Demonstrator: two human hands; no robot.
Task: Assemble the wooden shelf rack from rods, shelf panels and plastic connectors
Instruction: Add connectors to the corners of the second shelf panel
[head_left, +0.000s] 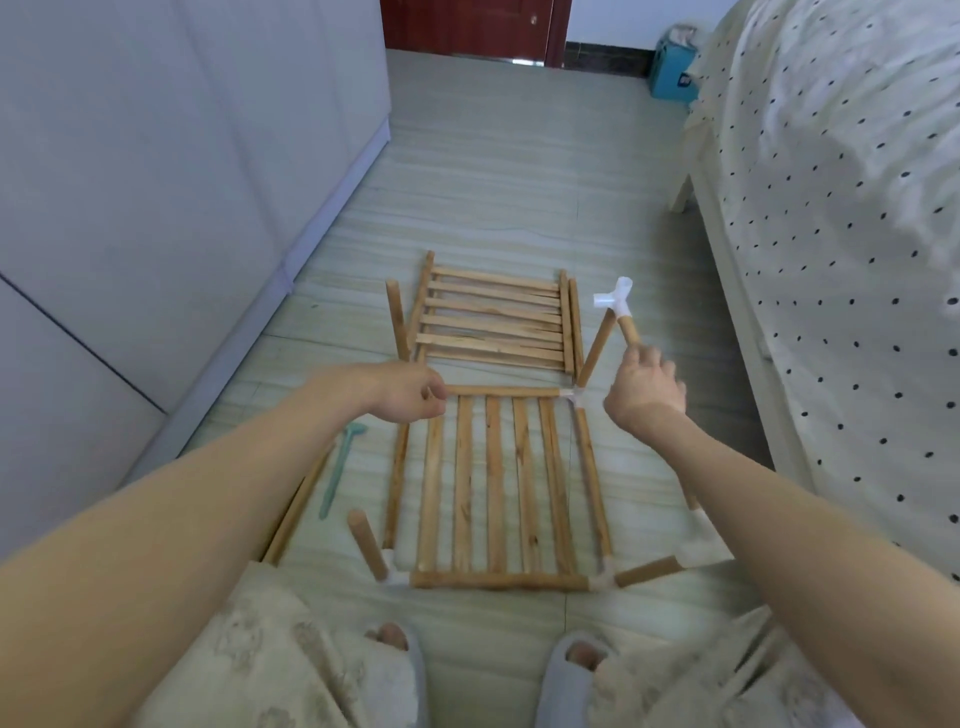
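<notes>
While two shelf panels (493, 483) lie flat, right hand (647, 392) pinches one rod (629, 328); left hand (410, 392) fingers curl.

Shelf panels (493, 483) and rods (592, 478): light brown wood, darker streaks. Plastic connectors (615, 299): white. Floor (493, 182): pale grey-beige, wavy streaks. Bed cover (841, 234) right of panels: cream, black dots. Tool (340, 467) left of panels: mint green. Door (467, 26): dark red-brown. Slippers (563, 675): grey.
</notes>
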